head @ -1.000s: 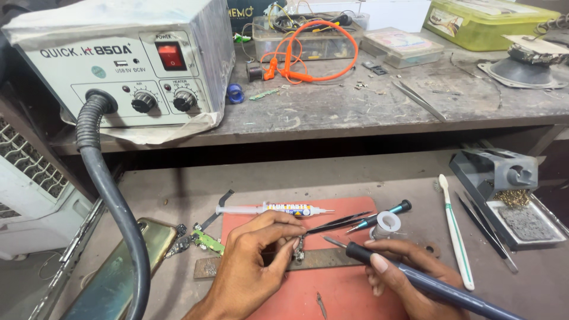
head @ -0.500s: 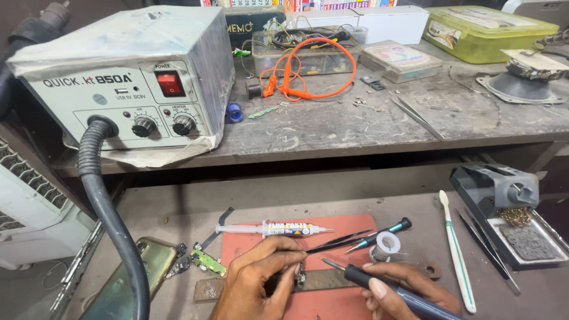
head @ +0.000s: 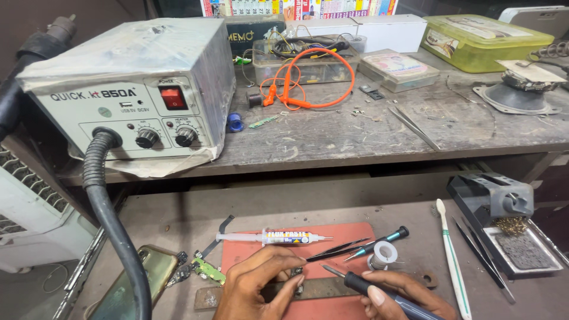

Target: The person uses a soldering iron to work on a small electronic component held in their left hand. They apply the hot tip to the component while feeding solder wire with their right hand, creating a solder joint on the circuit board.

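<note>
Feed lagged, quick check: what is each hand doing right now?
Left hand: fingers pinching a small part on the red mat.
Right hand: closed around a soldering iron.

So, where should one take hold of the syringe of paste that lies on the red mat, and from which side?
Probably best by its clear barrel, pinched from above across its width. The syringe lies flat and level on the red mat, thin nozzle pointing right, plunger end left. The left hand sits just below it, so come down from the far side.
</note>
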`<state>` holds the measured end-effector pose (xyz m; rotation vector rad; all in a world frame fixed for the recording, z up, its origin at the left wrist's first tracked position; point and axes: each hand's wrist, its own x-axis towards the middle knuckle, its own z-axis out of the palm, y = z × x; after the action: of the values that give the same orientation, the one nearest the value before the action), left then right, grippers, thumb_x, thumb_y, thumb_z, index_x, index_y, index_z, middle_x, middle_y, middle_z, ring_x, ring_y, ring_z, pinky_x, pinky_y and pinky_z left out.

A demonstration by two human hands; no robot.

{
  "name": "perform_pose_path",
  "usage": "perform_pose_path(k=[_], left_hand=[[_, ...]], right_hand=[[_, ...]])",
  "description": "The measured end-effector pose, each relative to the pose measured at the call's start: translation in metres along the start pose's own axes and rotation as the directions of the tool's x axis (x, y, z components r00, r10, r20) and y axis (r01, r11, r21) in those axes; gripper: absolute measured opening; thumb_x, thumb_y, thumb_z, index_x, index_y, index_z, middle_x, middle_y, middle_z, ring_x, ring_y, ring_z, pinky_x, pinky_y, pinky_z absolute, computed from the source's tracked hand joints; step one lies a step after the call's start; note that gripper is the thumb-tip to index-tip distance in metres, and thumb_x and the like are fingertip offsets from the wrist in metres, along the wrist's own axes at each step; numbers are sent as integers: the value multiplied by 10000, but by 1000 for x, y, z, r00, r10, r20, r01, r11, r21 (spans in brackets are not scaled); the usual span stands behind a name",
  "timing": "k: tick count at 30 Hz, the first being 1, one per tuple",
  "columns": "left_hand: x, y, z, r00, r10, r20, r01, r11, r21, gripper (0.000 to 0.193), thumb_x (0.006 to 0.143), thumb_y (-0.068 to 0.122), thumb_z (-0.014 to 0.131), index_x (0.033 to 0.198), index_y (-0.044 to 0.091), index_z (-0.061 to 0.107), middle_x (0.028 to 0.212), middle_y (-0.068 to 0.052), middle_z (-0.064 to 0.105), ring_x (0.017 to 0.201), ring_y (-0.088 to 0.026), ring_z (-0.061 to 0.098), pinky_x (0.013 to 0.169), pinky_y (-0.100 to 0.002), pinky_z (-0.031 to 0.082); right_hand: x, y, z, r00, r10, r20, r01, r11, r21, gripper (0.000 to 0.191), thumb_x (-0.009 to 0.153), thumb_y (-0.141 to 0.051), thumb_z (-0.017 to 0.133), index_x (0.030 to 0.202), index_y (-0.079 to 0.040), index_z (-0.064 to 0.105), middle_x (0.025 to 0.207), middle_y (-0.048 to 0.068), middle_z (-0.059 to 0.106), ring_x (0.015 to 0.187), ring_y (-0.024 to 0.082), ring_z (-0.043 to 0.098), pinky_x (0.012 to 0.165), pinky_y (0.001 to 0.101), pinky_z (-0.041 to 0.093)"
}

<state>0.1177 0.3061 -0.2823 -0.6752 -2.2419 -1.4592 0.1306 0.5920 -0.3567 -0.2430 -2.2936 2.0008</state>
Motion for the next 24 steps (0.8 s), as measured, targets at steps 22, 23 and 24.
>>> perform_pose_path(k=[22, 23, 24], left_hand=[[3, -27, 13, 984, -169, 49, 175, 971, -164, 380, 741, -12, 848, 1111, 38, 775, 1033, -83, 823, 858, -155, 828, 695, -297, 641], [3, -28, 13, 979, -197, 46, 202, 967, -159, 376, 741, -6, 855, 1106, 45, 784, 988, -78, 827, 842, -142, 828, 686, -288, 642], [3, -28, 13, 974, -224, 44, 228, 961, -154, 372, 740, -1, 863, 1101, 52, 794, 943, -74, 830, 826, -129, 829, 676, -279, 642]], right_hand=[[21, 28, -10, 998, -21, 53, 33, 971, -237, 321, 832, -264, 799, 1115, -118, 761, 835, 134, 823, 854, 202, 818, 888, 354, 638], [23, 35, -10, 998, -31, 58, 43, 976, -214, 316, 834, -246, 796, 1115, -106, 756, 843, 140, 820, 853, 211, 818, 884, 362, 638], [26, 42, -11, 997, -41, 64, 53, 980, -192, 312, 836, -228, 794, 1115, -95, 751, 851, 146, 817, 852, 221, 818, 881, 371, 639]])
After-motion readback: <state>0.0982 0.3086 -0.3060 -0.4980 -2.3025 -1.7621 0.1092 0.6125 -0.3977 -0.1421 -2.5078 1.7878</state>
